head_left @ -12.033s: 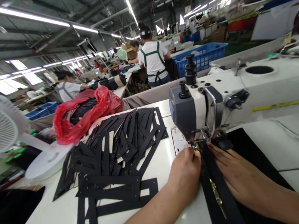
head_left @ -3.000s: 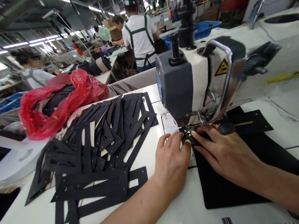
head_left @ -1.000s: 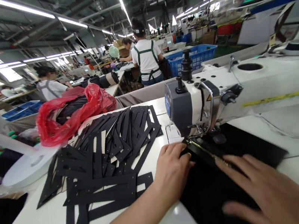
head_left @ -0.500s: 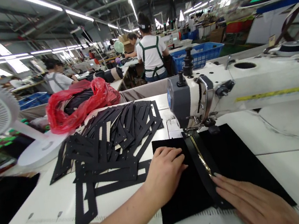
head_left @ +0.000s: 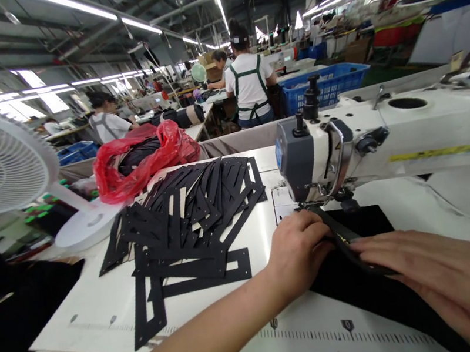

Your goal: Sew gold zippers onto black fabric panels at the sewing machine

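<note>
A black fabric panel (head_left: pixel 369 291) with a dark strip (head_left: pixel 330 226) along it lies bunched and turned under the presser foot of the white sewing machine (head_left: pixel 316 157). A short gold piece of zipper (head_left: pixel 342 237) shows along the strip, mostly covered. Close to the needle area, my left hand (head_left: pixel 301 255) has its fingers curled on the fabric's near-left edge. My right hand (head_left: pixel 437 269) grips the strip and fabric from the right, fingers together; its thumb is hidden. The panel's lower part hangs towards the table's front edge, under my right hand.
Left of the machine lies a pile of black cut-out frames (head_left: pixel 180 226). Behind it sits a red plastic bag (head_left: pixel 143 161); a white fan (head_left: pixel 86 223) stands at left. A ruler scale (head_left: pixel 313 333) runs along the table's front. Co-workers and a blue crate (head_left: pixel 323 84) are beyond.
The black panel, flat before, is now turned and folded up, and its zipper is mostly covered. My left hand has moved right to the fabric's edge by the needle. The view has swung slightly left.
</note>
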`<state>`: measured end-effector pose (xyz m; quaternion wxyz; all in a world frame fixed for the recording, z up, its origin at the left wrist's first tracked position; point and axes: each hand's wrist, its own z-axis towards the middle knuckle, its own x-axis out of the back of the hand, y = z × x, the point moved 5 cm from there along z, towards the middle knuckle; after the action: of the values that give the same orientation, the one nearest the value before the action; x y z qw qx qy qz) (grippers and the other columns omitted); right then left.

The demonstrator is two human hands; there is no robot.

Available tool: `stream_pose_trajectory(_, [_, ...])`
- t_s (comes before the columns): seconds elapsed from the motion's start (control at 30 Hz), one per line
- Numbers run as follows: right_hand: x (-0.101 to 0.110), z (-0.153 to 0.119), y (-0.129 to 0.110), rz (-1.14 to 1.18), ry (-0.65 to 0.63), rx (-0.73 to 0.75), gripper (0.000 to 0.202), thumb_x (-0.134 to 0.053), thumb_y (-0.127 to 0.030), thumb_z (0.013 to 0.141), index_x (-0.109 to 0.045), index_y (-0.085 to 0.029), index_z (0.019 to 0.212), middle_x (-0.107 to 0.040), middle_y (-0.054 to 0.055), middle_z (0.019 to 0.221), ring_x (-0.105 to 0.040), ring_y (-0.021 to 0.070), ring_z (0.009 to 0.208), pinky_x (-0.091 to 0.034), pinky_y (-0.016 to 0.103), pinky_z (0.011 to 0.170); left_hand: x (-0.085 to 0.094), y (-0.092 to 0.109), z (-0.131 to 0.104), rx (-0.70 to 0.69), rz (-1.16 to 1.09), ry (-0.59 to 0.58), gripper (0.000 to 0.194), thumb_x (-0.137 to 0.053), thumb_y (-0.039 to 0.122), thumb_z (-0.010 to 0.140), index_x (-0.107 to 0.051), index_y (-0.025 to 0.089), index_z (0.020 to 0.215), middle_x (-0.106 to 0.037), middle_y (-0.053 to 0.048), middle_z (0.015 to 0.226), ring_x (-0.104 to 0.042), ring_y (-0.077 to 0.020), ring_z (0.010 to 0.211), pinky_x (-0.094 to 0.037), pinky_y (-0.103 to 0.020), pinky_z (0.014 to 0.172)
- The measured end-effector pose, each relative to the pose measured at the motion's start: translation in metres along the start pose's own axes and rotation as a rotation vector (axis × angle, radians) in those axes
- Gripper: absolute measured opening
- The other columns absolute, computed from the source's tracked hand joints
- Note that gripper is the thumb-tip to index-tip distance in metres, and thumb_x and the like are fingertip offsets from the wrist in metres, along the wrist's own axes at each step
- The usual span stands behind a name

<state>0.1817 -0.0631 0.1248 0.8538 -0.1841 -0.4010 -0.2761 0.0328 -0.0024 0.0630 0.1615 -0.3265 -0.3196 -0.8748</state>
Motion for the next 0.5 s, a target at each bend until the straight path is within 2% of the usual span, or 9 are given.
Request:
stream_pose_trajectory(0.1, [-0.003, 0.001, -0.009, -0.018, -0.046, 0.108, 0.037, -0.039, -0.01, 0.081, -0.056, -0.024, 0.111, -0.068, 0.001, 0.102, -0.063, 0.0151, 0.091, -0.055, 0.024, 0.077, 0.002, 0.003, -0.001, -0.055, 0.034, 0.018, 0.005, -0.058, 0.021, 0.084, -0.061, 0.018, 0.087, -0.061, -0.005, 0.096, -0.056, -0.0177, 0.087, -0.046, -0.032, 0.076])
stream_pose_trajectory(0.23, [-0.002, 0.001, -0.004, 0.025, -0.037, 0.048, 0.035, -0.036, -0.009, 0.085, -0.058, -0.021, 0.109, -0.066, 0.005, 0.102, -0.062, 0.0158, 0.093, -0.053, 0.027, 0.078, 0.007, 0.012, -0.005, -0.155, -0.023, 0.041, 0.012, -0.051, 0.023, 0.09, -0.061, 0.018, 0.094, -0.063, -0.006, 0.093, -0.057, -0.0171, 0.085, -0.045, -0.031, 0.073])
stream_pose_trajectory(0.33, [0.001, -0.001, -0.005, 0.119, -0.041, -0.009, 0.032, -0.034, -0.011, 0.088, -0.061, -0.02, 0.1, -0.066, 0.006, 0.096, -0.061, 0.0152, 0.086, -0.051, 0.026, 0.072, 0.01, 0.018, -0.007, -0.233, -0.022, 0.028, 0.015, -0.048, 0.021, 0.091, -0.061, 0.017, 0.088, -0.062, -0.006, 0.087, -0.057, -0.0167, 0.08, -0.045, -0.03, 0.068])
stream_pose_trajectory(0.43, [0.001, -0.011, -0.025, 0.022, 0.105, -0.033, 0.026, -0.038, -0.014, 0.089, -0.063, -0.02, 0.091, -0.067, 0.005, 0.088, -0.061, 0.0161, 0.083, -0.05, 0.028, 0.074, 0.013, 0.019, -0.008, -0.274, 0.033, 0.018, 0.015, -0.046, 0.018, 0.09, -0.06, 0.015, 0.085, -0.063, -0.008, 0.087, -0.057, -0.018, 0.08, -0.046, -0.031, 0.068])
stream_pose_trajectory(0.5, [-0.012, -0.023, -0.05, -0.118, 0.233, -0.057, 0.02, -0.046, -0.013, 0.085, -0.064, -0.022, 0.089, -0.068, 0.002, 0.082, -0.063, 0.0162, 0.08, -0.05, 0.027, 0.078, 0.016, 0.019, -0.007, -0.298, 0.045, 0.001, 0.014, -0.043, 0.014, 0.089, -0.058, 0.014, 0.089, -0.063, -0.01, 0.089, -0.058, -0.0191, 0.082, -0.048, -0.033, 0.069])
